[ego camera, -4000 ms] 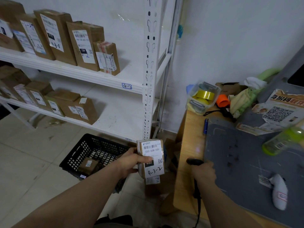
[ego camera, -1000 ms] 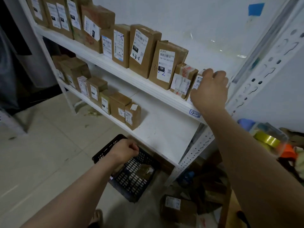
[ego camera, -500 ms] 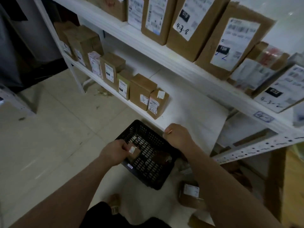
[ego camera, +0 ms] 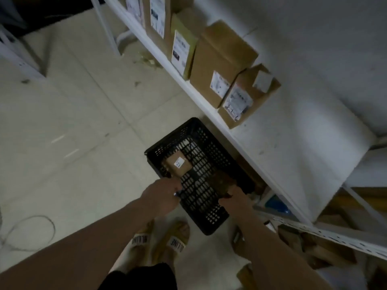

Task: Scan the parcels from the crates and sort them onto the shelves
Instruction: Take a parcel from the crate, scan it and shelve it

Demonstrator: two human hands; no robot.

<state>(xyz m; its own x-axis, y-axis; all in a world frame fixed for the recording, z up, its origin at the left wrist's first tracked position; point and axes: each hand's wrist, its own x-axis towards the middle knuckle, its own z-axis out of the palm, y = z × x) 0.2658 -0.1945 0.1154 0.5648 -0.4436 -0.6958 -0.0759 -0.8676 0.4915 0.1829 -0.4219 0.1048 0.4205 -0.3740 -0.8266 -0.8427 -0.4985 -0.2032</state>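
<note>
A black plastic crate (ego camera: 211,208) stands on the floor beside the white shelf (ego camera: 293,147). Inside it lies a brown parcel with a small white label (ego camera: 178,164). My left hand (ego camera: 162,194) grips the crate's near left rim. My right hand (ego camera: 235,200) reaches in from the right, and its fingers close on a darker, blurred brown parcel (ego camera: 221,181) against the crate's right wall. The fingertips of both hands are hidden. On the lower shelf several labelled cardboard parcels stand in a row, the nearest one (ego camera: 247,97) beside a bigger box (ego camera: 219,61).
My feet in sandals (ego camera: 161,241) stand just in front of the crate. A thin cable (ego camera: 31,231) loops on the tiled floor at the left. Cardboard boxes (ego camera: 326,248) and a blue object (ego camera: 276,205) lie under the shelf at the right.
I have bent lower over the crate. My right hand went from the crate's far rim down inside onto the darker parcel. My left hand stays at the near rim.
</note>
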